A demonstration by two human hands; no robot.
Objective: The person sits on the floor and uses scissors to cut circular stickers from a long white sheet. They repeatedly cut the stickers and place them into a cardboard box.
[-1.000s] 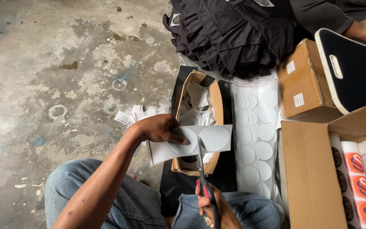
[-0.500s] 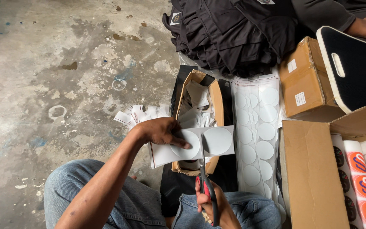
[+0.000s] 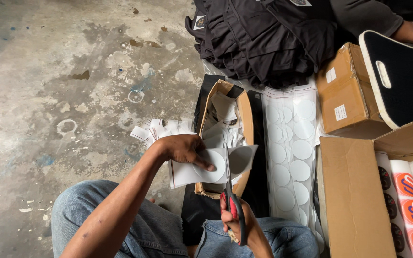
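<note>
left hand pinches a white paper sheet w/ round stickers, fingers clamped on it over the open brown cardboard box. right hand gripped tight on red-handled scissors, blades cutting thru the sheet.

A single camera, worn on the person's head, looks steeply down over the lap at the concrete floor. It sits close: the left hand and the right hand fill the lower middle of the frame, with denim-clad knees at the bottom edge. The view reaches across the floor to a pile of dark garments at the top edge. No second view shares the scene.
</note>
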